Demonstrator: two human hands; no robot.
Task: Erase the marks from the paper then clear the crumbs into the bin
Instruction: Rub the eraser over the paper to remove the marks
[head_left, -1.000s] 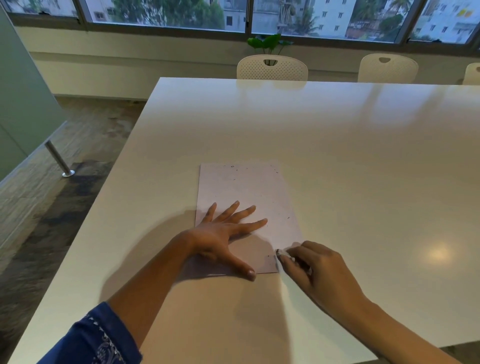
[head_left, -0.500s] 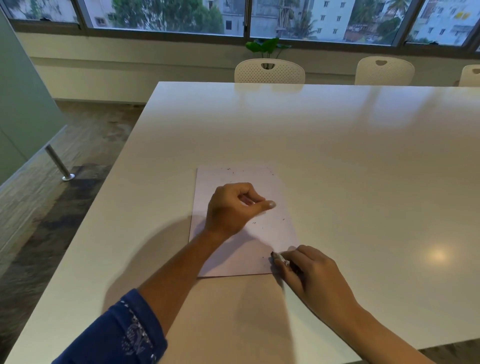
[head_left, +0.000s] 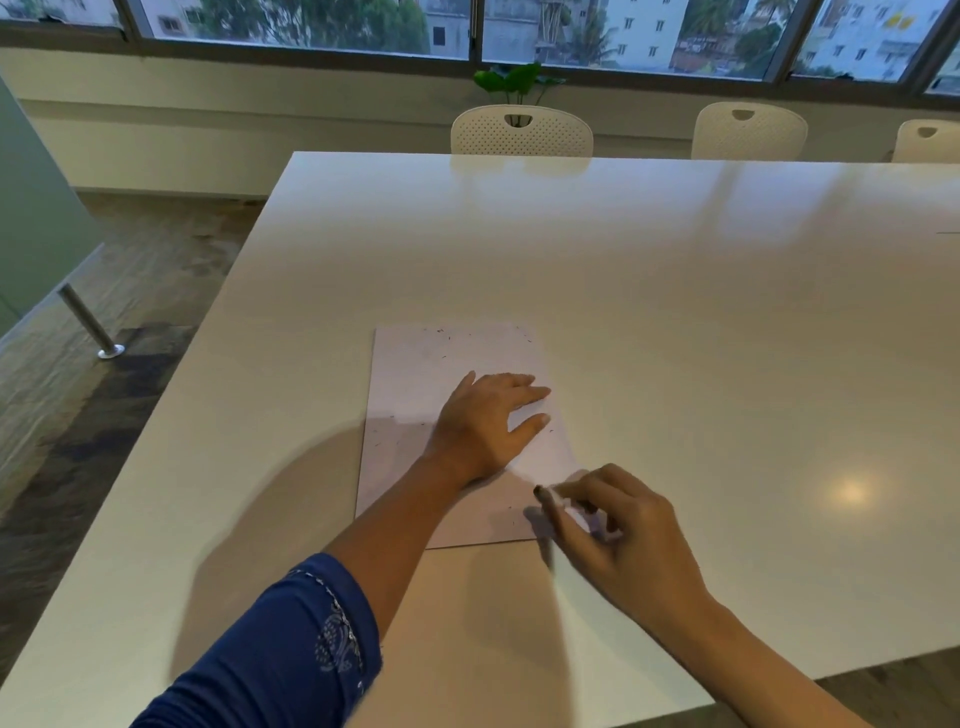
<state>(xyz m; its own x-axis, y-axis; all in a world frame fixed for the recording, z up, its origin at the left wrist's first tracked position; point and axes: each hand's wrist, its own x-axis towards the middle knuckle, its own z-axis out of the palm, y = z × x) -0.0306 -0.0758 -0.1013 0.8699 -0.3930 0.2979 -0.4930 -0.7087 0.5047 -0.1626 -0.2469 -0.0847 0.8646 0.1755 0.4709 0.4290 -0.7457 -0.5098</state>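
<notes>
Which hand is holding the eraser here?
The right hand pinches the eraser at the paper's near corner; the left hand rests flat on the paper.

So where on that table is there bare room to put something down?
Bare table runs from the paper's far edge to the chairs, and right of the paper. Crowded at the front: left hand on the paper, right hand pinching an eraser.

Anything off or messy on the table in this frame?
Small dark crumbs are scattered over the paper, along its far edge and left side. The left hand rests on it; the right hand pinches the eraser at its near right corner. No bin in view.
</notes>
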